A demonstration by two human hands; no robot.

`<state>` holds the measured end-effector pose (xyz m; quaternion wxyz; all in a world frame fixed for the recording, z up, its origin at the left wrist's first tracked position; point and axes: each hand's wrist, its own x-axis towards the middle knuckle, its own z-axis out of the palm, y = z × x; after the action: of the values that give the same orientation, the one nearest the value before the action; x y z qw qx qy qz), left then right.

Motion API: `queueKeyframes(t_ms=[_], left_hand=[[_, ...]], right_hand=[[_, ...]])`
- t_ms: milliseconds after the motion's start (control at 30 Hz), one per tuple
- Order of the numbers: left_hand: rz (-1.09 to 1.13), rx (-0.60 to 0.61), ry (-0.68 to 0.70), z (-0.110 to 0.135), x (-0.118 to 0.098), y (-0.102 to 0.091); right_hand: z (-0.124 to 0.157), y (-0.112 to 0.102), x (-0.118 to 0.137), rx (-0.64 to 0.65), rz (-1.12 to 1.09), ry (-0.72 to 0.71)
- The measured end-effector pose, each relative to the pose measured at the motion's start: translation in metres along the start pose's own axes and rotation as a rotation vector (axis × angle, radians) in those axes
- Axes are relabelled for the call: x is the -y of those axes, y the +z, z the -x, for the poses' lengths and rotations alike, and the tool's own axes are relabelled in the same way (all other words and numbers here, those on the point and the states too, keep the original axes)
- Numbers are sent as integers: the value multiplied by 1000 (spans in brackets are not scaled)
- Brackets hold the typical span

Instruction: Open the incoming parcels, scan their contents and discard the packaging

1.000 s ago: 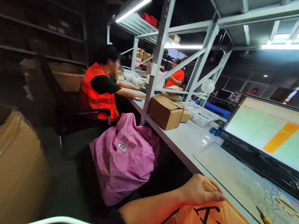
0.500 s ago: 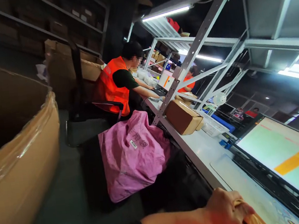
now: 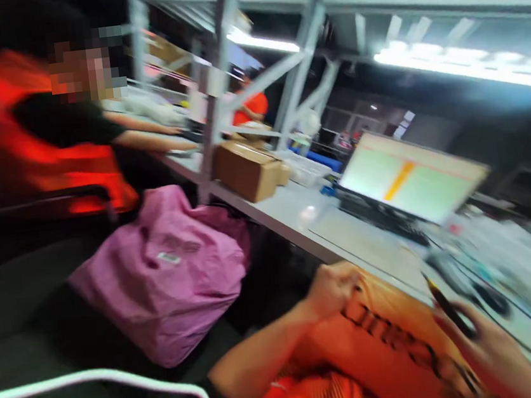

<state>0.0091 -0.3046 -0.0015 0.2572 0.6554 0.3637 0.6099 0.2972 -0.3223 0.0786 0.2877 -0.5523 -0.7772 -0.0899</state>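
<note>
My left hand [image 3: 334,288] is closed on the upper edge of an orange bag [image 3: 381,333], which has large dark lettering and hangs at the table's front edge. My right hand [image 3: 493,345] grips a slim black pen-like tool [image 3: 451,312] with a yellowish pointed end, tip pointing up and left. This hand is at the bag's right side; blur hides whether it touches the bag. Left of my left arm stands a pink bag [image 3: 174,280] with a small white label.
A monitor [image 3: 411,173], a keyboard [image 3: 383,217] and a brown carton [image 3: 247,169] stand on the white table [image 3: 290,212]. Clear plastic wrap [image 3: 515,247] lies at right. A co-worker in an orange vest [image 3: 48,141] sits at left. A white cable [image 3: 98,374] crosses the lower left.
The view has swung right and levelled. My right hand with the black tool has come into view, and much more of the orange bag shows. My left hand still grips the bag.
</note>
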Motion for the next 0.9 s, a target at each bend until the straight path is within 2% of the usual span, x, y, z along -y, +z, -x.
queueKeyframes(t_ms=[67,167,333,500,733,833,900], left_hand=[[12,-54,-18,-7,1,2],[-30,-86,-34,-22,9,7],[-157,-111,22,-18,6,17],[-210,-154,154,-8,-3,21],[-272,-216,431,-2,-3,25],[-276,-228,437,2,-3,23],[-275,-251,378,4,-3,19]], right_hand=[[16,-11,-7,108,-98,85],[20,-22,-5,194,-157,126],[19,-12,18,376,-152,73],[12,4,33,410,-18,21],[6,-1,48,445,27,43],[8,-6,27,456,52,102],[14,-16,-13,431,162,224]])
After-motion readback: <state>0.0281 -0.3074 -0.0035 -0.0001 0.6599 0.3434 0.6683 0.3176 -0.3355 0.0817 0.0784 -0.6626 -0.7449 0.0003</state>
